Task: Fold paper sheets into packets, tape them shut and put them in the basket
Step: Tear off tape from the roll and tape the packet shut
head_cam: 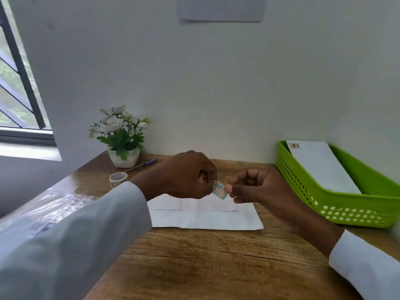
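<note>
A small patterned piece of tape is stretched between my two hands above the desk. My left hand pinches its left end and my right hand pinches its right end. Below them lies a folded white paper sheet flat on the wooden desk. The tape roll stands at the back left. A green basket at the right holds a white packet with a bit of tape near its top corner.
A white pot of artificial flowers stands at the back left against the wall. A purple pen lies between the pot and the tape roll. A window is on the left.
</note>
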`<state>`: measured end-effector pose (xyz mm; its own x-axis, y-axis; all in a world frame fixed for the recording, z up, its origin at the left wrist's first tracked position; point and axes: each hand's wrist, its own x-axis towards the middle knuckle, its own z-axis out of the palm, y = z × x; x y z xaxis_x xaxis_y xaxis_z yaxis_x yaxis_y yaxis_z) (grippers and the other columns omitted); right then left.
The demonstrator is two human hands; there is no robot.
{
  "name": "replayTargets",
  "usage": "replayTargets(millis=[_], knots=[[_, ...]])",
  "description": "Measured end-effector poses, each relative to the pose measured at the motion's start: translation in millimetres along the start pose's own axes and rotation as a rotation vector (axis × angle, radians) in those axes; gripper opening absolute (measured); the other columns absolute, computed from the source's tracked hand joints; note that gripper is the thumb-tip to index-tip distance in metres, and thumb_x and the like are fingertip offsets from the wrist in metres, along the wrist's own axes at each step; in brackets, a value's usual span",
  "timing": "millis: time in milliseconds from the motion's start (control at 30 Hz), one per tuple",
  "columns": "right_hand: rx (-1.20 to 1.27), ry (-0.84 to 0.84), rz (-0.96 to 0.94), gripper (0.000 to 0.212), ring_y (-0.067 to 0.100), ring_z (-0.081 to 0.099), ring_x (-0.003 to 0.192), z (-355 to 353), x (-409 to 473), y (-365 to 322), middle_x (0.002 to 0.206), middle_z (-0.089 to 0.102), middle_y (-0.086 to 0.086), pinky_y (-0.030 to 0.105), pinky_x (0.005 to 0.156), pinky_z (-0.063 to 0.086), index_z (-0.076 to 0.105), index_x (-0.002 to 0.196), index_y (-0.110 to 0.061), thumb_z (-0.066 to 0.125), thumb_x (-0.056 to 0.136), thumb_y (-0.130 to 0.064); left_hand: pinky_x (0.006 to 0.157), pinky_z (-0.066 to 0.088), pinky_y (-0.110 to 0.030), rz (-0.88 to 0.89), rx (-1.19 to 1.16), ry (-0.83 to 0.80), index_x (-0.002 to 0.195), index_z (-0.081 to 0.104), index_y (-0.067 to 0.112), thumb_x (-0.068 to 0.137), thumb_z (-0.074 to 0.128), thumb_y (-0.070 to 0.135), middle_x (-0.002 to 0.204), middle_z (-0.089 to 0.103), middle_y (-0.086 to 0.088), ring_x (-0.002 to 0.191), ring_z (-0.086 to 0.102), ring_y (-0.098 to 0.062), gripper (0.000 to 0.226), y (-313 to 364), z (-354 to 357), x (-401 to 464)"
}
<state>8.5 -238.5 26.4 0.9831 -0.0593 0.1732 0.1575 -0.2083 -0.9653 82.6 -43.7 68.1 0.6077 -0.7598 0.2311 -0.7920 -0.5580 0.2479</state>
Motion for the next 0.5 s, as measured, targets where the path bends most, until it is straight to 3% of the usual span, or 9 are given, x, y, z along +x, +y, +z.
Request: replayTargets(millis=[133,200,333,500], knots=[[0.027,0.038,0.064,0.014,0.019,0.071,0.07,-9,3,3,0.078,0.074,0.014,0.032,0.068,0.061,0.071,0.083,-0.004,0.08,0.073,0.0,0.057,0.036,-0.022,0.016,0.165,0.004,0.093,0.071,0.031,0.082,0.06,0.031,0.068,0.05,0.021,0.077,0.054,-0.011,0.015,15,1,21],[0.069,0.084,0.1,0.015,0.017,0.069,0.066,-13,4,3,0.074,0.073,0.012,0.029,0.064,0.06,0.069,0.081,-0.004,0.08,0.072,0.002,0.061,0.038,-0.023,0.0,0.195,0.033,0.097,0.071,0.032,0.083,0.058,0.03,0.074,0.054,0.019,0.082,0.056,-0.012,0.019,15,4,28],[0.224,0.252,0.215,0.019,0.015,0.067,0.057,-22,9,14,0.072,0.072,0.013,0.024,0.053,0.057,0.064,0.078,-0.006,0.078,0.073,0.005,0.072,0.045,-0.026,-0.06,0.098,0.119,0.104,0.071,0.03,0.086,0.055,0.023,0.103,0.067,0.011,0.092,0.06,-0.014,0.025,5,21,41],[0.312,0.369,0.377,0.017,0.014,0.068,0.053,-27,15,34,0.068,0.075,0.012,0.023,0.05,0.058,0.062,0.082,-0.006,0.075,0.078,0.004,0.081,0.051,-0.027,-0.116,-0.067,0.02,0.114,0.065,0.027,0.086,0.069,0.032,0.108,0.063,0.014,0.095,0.058,-0.01,0.029,-7,61,48]])
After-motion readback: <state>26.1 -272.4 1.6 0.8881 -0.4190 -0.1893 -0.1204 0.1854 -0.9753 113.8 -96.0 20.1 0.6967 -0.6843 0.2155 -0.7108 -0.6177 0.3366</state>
